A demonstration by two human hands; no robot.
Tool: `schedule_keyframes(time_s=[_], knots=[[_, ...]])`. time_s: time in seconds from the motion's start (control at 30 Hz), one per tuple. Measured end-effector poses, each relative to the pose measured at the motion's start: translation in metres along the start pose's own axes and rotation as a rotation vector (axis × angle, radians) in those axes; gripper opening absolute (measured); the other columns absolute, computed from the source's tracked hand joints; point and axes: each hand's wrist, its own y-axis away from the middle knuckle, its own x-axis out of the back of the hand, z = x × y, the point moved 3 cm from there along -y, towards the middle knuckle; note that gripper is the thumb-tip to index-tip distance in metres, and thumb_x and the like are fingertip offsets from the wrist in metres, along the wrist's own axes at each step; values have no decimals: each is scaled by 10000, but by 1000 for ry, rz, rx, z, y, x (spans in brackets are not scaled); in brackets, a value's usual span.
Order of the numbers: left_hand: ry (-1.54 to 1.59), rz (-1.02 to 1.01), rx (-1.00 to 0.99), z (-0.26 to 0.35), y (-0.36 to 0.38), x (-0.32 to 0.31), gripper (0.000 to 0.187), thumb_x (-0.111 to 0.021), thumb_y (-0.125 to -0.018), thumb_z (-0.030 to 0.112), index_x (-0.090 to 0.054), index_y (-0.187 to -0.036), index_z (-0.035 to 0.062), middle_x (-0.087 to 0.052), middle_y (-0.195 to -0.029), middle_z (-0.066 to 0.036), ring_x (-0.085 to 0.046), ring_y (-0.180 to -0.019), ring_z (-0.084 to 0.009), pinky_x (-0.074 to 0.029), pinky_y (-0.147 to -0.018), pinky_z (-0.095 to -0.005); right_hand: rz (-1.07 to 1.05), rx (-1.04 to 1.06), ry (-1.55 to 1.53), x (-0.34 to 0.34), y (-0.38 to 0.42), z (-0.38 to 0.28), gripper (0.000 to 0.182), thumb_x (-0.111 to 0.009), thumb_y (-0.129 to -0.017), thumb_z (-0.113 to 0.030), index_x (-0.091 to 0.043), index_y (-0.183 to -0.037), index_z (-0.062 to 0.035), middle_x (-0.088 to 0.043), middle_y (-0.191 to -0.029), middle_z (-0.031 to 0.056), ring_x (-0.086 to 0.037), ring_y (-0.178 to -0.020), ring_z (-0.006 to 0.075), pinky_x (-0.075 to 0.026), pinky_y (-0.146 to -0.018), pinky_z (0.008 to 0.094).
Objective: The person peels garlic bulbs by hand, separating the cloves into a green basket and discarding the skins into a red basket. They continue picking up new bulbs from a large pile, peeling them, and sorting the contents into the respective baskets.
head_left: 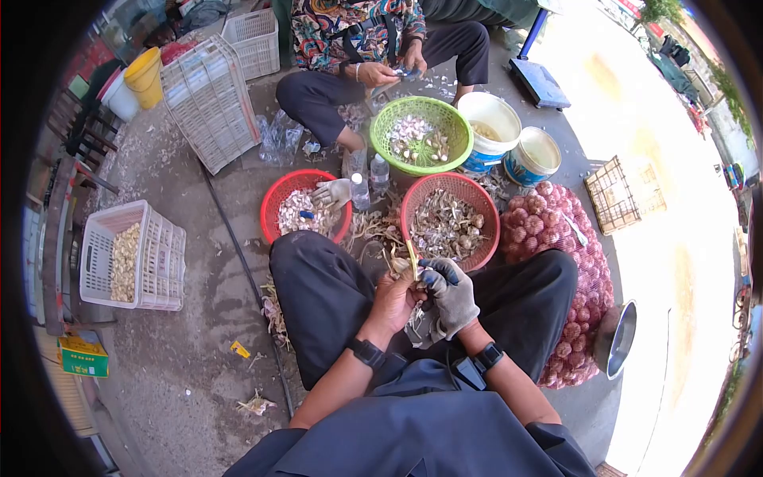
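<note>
My bare left hand [392,304] is closed around a garlic bulb with a dry, yellowish stem [412,258] pointing up. Against it, my right hand [455,298], in a grey glove with blue fingertips, pinches the same garlic. Both hands meet above my lap, and the fingers hide most of the bulb. Just beyond them, a red basket [497,230] holds garlic and loose skins. To its left, another red basket [267,208] contains pale cloves, with an empty glove [332,191] over its rim. By my right knee lies a mesh sack of garlic [584,318].
Across from me sits a person [358,40] with both hands together over a green basket [381,131] of cloves. White buckets [534,155] stand beside it. Plastic bottles [360,193] are between the baskets. A crate of cloves [163,258] is left; a metal bowl [624,338] sits right.
</note>
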Motion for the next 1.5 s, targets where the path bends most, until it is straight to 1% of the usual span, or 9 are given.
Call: schedule_keyframes(time_s=[0.3,0.53,0.7,0.83,0.93,1.03,1.23,1.37,1.5], knots=[[34,32,76,-4,-3,-1,126,-680,-980,213,-637,-1033,107,-666,-854,-11,-634,-705,-109,-548,-568,-252,54,-241,-247,5,-3,20,382,-636,-1005,-391,-689,-1076,-20,-685,-880,30,-595,-695,85,-496,-605,241],[113,12,150,0,-5,-9,203,-701,-965,234,-622,-1102,107,-649,-860,-37,-624,-695,-118,-550,-569,-259,143,-488,-806,13,-22,38,434,-630,-983,-465,-630,-1094,-45,-611,-753,32,-547,-508,158,-461,-449,296],[134,14,121,-4,-9,-9,209,-691,-974,232,-624,-1126,104,-654,-862,-25,-640,-711,-114,-567,-602,-270,292,-467,-624,35,-103,41,208,-603,-1011,-261,-597,-1147,-104,-647,-912,54,-626,-645,185,-549,-515,335],[143,43,50,-10,-16,1,209,-684,-979,212,-633,-1116,63,-672,-883,-27,-665,-718,-117,-607,-639,-289,164,-339,-590,37,-200,28,338,-627,-990,-180,-527,-1305,-107,-653,-982,80,-641,-689,207,-589,-598,400],[129,99,11,-8,-16,4,162,-684,-979,199,-630,-1086,90,-669,-894,-11,-667,-754,-127,-587,-651,-281,216,-318,-466,29,-232,3,566,-631,-981,-168,-386,-1487,-101,-664,-1056,122,-664,-673,228,-601,-596,381],[101,156,-36,-3,-16,7,147,-686,-979,196,-629,-1073,98,-672,-907,-3,-670,-774,-131,-577,-662,-274,132,-268,-335,21,-208,0,580,-649,-977,-219,-393,-1482,-96,-665,-1066,127,-655,-635,212,-589,-567,352],[38,260,-89,2,-15,7,177,-707,-963,200,-627,-1082,96,-674,-925,0,-668,-786,-123,-574,-661,-274,45,-354,-155,1,-45,5,307,-710,-961,-197,-643,-1193,-9,-651,-862,19,-540,-544,63,-442,-469,232],[-33,220,-82,-6,-14,0,200,-722,-954,201,-620,-1090,95,-668,-945,13,-657,-802,-108,-561,-679,-270,85,-382,-116,-8,-6,25,314,-748,-941,-219,-662,-1155,-5,-670,-900,-15,-562,-735,36,-472,-624,224],[-128,218,-150,-5,-13,1,195,-723,-952,177,-617,-1092,95,-662,-951,14,-650,-828,-120,-546,-722,-269,54,-211,56,-9,-8,17,251,-689,-976,-190,-662,-1133,4,-678,-857,13,-578,-710,55,-487,-619,239]])
